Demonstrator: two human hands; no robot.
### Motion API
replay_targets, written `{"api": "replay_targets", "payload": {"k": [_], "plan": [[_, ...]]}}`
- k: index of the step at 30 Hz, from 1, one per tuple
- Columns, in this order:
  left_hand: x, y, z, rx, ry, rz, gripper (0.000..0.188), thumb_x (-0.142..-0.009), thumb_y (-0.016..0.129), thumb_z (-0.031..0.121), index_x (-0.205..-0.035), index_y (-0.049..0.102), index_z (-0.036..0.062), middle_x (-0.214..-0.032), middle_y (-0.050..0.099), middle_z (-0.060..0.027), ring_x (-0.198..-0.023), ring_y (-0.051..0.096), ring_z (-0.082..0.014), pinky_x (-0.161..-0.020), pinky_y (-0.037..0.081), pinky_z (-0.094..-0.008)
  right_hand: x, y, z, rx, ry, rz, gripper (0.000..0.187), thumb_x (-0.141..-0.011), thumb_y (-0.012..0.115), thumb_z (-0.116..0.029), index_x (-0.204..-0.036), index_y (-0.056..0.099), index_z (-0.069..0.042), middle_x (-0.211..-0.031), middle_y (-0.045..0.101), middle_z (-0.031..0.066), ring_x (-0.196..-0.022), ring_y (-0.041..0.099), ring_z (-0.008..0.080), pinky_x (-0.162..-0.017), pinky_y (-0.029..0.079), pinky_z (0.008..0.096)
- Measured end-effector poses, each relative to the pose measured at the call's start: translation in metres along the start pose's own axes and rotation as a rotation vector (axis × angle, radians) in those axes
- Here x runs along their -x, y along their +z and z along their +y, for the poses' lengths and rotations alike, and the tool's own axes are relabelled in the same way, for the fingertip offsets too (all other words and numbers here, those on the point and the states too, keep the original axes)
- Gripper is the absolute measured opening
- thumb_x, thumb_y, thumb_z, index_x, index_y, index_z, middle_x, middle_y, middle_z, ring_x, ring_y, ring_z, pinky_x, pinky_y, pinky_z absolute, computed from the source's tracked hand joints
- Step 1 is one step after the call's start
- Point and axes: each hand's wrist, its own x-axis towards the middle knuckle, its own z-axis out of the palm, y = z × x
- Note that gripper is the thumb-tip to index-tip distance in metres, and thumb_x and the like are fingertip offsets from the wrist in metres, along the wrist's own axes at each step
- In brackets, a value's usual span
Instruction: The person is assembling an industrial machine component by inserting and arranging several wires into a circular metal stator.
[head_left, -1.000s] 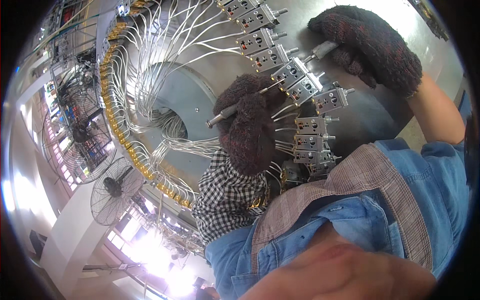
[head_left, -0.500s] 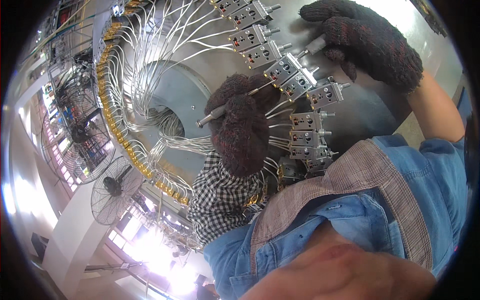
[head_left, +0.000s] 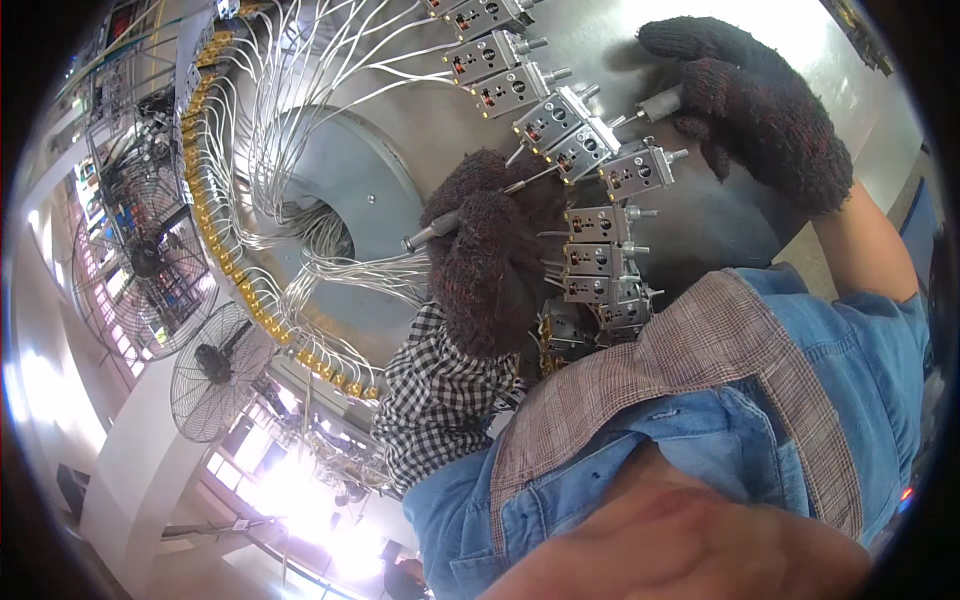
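My left hand (head_left: 475,260), in a dark knitted glove, is closed round a slim screwdriver with a grey metal handle (head_left: 430,230). Its thin shaft (head_left: 532,181) points at the inner end of a small metal block (head_left: 583,152) in a curved row. Over the plate, my gloved right hand (head_left: 765,115) grips a second thin-tipped driver by its grey handle (head_left: 660,104). That tip lies at the threaded stud on the outer end of the same block; exact contact is too small to tell. A neighbouring block (head_left: 550,118) sits just above.
White wires (head_left: 270,140) run from a curved strip of gold-coloured connectors (head_left: 215,235) through a round opening (head_left: 330,230) in the metal plate (head_left: 700,225). More blocks (head_left: 595,258) curve toward my apron. Two fans (head_left: 215,365) stand at the left.
Both tools have shifted from the neighbouring block to the one beside it, lower in the row. My right hand has moved slightly right and down. The whole view has shifted a little.
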Motion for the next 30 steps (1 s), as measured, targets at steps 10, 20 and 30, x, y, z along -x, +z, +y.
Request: {"api": "replay_targets", "payload": {"k": [10, 20, 30], "plan": [[0.002, 0.002, 0.002, -0.054, -0.019, -0.020, 0.038, -0.087, 0.057, 0.029, -0.117, 0.048, 0.0067, -0.105, 0.060, -0.0154, -0.093, 0.061, -0.0282, -0.083, 0.050, -0.0450, -0.002, -0.012, 0.009, 0.640, -0.456, -0.038, 0.043, -0.083, 0.058, -0.022, -0.117, 0.050, 0.002, -0.101, 0.061, 0.0128, -0.074, 0.064, 0.0168, -0.046, 0.050, 0.0218], [0.002, -0.004, -0.006, -0.058, 0.044, 0.018, 0.041, -0.086, 0.059, 0.032, -0.118, 0.048, 0.0082, -0.101, 0.061, -0.0152, -0.091, 0.061, -0.0288, -0.085, 0.048, -0.0500, -0.004, 0.006, -0.001, 0.111, 0.072, 0.051, 0.043, -0.086, 0.054, -0.025, -0.120, 0.048, 0.000, -0.093, 0.063, 0.0109, -0.067, 0.062, 0.0114, -0.041, 0.045, 0.0199], [0.006, -0.002, -0.007, 0.011, 0.141, 0.019, 0.035, -0.088, 0.053, 0.017, -0.114, 0.049, -0.0063, -0.103, 0.058, -0.0198, -0.093, 0.061, -0.0293, -0.077, 0.053, -0.0408, -0.003, 0.000, 0.014, 0.036, -0.004, 0.002, 0.032, -0.089, 0.049, -0.018, -0.115, 0.054, 0.000, -0.088, 0.065, 0.0088, -0.062, 0.060, 0.0109, -0.045, 0.045, 0.0181]]}}
